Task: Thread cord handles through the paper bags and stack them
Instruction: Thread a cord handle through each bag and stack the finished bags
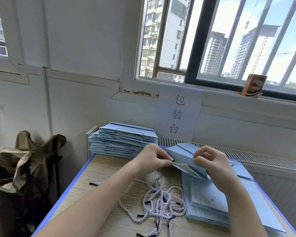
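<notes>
Head view: wooden tabletop (pixel 109 170) with a blue rim, set under a barred window (pixel 229 40).

Held up over the middle of the tabletop, toward its far edge: a light blue paper bag (pixel 179 153), folded flat, tilted, clear of the surface. Left hand (pixel 152 159) at the bag's left end, fingers curled, pinching the black-tipped end of a twisted cord handle (pixel 179 163) that runs along the bag's face. Right hand (pixel 210 161) at the bag's upper edge, fingers curled, pinching the paper; fingertips partly hidden behind the fold.

On the near middle of the tabletop: a tangled heap of loose pale cords (pixel 161 200) with black tips, one stray tip nearer the left edge.

Along the right edge: a flat pile of blue paper bags (pixel 210 202), lying beneath the right forearm.

At the far left corner: a taller stack of bags (pixel 121 141), a cord handle showing on the top one.

Against the wall behind: a paper sign (pixel 178 113) with three printed characters. On the windowsill: a small brown carton (pixel 253 85). Left of the table: a camouflage folding chair (pixel 29 161).
</notes>
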Available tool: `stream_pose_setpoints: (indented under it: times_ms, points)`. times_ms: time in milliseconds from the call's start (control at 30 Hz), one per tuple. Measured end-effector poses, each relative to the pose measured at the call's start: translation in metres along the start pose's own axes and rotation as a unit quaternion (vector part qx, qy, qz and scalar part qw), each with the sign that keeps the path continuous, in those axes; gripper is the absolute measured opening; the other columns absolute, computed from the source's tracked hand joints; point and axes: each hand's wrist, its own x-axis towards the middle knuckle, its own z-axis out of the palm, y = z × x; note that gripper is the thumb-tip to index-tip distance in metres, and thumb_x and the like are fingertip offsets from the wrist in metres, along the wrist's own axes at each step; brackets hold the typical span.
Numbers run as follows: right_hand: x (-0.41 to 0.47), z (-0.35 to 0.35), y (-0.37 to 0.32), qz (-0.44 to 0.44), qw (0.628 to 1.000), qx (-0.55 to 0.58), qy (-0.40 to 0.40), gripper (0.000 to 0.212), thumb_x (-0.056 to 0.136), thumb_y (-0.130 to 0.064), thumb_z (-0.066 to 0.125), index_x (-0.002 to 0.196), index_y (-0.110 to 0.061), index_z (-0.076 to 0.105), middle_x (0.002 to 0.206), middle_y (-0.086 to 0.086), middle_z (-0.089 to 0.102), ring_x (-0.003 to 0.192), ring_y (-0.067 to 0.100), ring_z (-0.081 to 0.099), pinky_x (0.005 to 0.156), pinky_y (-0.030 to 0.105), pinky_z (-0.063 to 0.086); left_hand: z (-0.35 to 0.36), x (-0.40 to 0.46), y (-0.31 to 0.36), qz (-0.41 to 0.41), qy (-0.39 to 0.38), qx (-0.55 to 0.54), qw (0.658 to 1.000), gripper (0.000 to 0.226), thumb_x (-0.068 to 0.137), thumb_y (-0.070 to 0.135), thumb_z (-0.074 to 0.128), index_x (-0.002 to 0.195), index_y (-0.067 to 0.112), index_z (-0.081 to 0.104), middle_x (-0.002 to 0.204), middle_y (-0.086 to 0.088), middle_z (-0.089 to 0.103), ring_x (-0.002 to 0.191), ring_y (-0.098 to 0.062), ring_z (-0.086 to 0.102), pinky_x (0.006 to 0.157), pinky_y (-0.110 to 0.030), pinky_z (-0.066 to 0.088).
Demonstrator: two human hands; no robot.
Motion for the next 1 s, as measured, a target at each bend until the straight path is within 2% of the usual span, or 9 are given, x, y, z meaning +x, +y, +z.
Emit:
stream_pose_setpoints:
  times_ms: [67, 133, 233, 333, 467, 600, 700, 867, 1000]
  points:
    - [0.000, 0.001, 0.000, 0.000, 1.000, -0.008, -0.008, 0.011, 0.083, 0.010, 0.068, 0.083, -0.001, 0.067, 0.074, 0.015, 0.067, 0.048, 0.004, 0.052, 0.045, 0.013, 0.036, 0.001, -0.001, -0.001, 0.008, -0.007, -0.001, 1.000, 0.012, 0.086, 0.014, 0.076, 0.093, 0.006, 0.079, 0.072, -0.020, 0.071, 0.053, -0.015, 0.055, 0.055, -0.021, 0.046]
    - [0.000, 0.003, 0.002, -0.001, 1.000, -0.024, -0.018, 0.013, 0.081, 0.009, 0.070, 0.081, -0.004, 0.068, 0.079, 0.020, 0.068, 0.065, 0.014, 0.060, 0.060, 0.023, 0.044, 0.006, -0.003, 0.000, 0.017, -0.021, -0.003, 1.000, 0.012, 0.085, 0.015, 0.076, 0.093, 0.006, 0.080, 0.074, -0.018, 0.072, 0.055, -0.015, 0.056, 0.056, -0.023, 0.047]
    - [0.000, 0.006, 0.004, -0.003, 0.999, -0.044, -0.027, 0.013, 0.079, 0.007, 0.071, 0.081, -0.006, 0.069, 0.078, 0.014, 0.070, 0.072, 0.017, 0.061, 0.071, 0.035, 0.046, 0.018, -0.004, 0.003, 0.034, -0.034, 0.010, 0.999, 0.013, 0.086, 0.018, 0.076, 0.094, 0.007, 0.080, 0.074, -0.014, 0.074, 0.055, -0.014, 0.056, 0.056, -0.025, 0.047]
    - [0.000, 0.004, 0.004, -0.003, 0.999, -0.045, -0.029, 0.011, 0.080, 0.004, 0.071, 0.082, -0.007, 0.069, 0.077, 0.013, 0.070, 0.072, 0.016, 0.062, 0.069, 0.034, 0.047, 0.021, -0.003, 0.004, 0.048, -0.002, 0.001, 0.999, 0.013, 0.087, 0.017, 0.076, 0.095, 0.008, 0.079, 0.075, -0.013, 0.073, 0.056, -0.013, 0.054, 0.056, -0.027, 0.045]
    - [0.000, 0.006, 0.003, 0.002, 0.998, -0.051, -0.038, 0.011, 0.080, 0.003, 0.071, 0.082, -0.007, 0.068, 0.072, 0.005, 0.069, 0.065, 0.012, 0.060, 0.054, 0.019, 0.043, 0.013, 0.001, -0.003, 0.041, 0.041, 0.017, 0.998, 0.011, 0.089, 0.019, 0.074, 0.090, 0.010, 0.079, 0.068, -0.008, 0.069, 0.057, -0.011, 0.051, 0.059, -0.031, 0.044]
    - [0.000, 0.006, 0.003, 0.008, 0.998, -0.054, -0.042, 0.010, 0.081, 0.001, 0.072, 0.084, -0.008, 0.069, 0.074, 0.005, 0.069, 0.065, 0.010, 0.061, 0.055, 0.021, 0.043, 0.007, 0.001, -0.005, 0.007, 0.006, 0.050, 0.999, 0.022, 0.100, 0.021, 0.059, 0.091, 0.005, 0.072, 0.063, -0.001, 0.060, 0.051, -0.009, 0.047, 0.056, -0.024, 0.043]
    - [0.000, 0.006, 0.003, 0.008, 0.998, -0.049, -0.048, 0.011, 0.081, 0.003, 0.071, 0.083, -0.007, 0.068, 0.072, 0.006, 0.069, 0.064, 0.011, 0.060, 0.056, 0.022, 0.043, 0.011, 0.000, -0.005, 0.010, -0.006, 0.066, 0.998, 0.015, 0.097, 0.021, 0.063, 0.095, 0.010, 0.074, 0.060, 0.009, 0.060, 0.051, -0.006, 0.049, 0.056, -0.023, 0.045]
    - [-0.001, 0.008, 0.003, 0.005, 0.997, -0.040, -0.070, 0.014, 0.079, 0.007, 0.070, 0.081, -0.006, 0.068, 0.068, 0.002, 0.066, 0.063, 0.013, 0.058, 0.059, 0.025, 0.046, 0.024, -0.003, -0.008, 0.052, 0.105, 0.174, 0.978, 0.013, 0.088, 0.034, 0.072, 0.088, 0.023, 0.077, 0.065, 0.013, 0.060, 0.060, -0.005, 0.050, 0.066, -0.029, 0.048]
    - [0.000, 0.007, 0.004, 0.000, 0.996, -0.037, -0.077, 0.015, 0.079, 0.007, 0.070, 0.081, -0.007, 0.068, 0.070, 0.003, 0.067, 0.065, 0.014, 0.059, 0.061, 0.027, 0.047, 0.026, -0.006, -0.006, 0.103, 0.138, 0.244, 0.954, 0.011, 0.091, 0.034, 0.069, 0.091, 0.024, 0.072, 0.080, 0.010, 0.068, 0.074, -0.007, 0.056, 0.075, -0.031, 0.050]
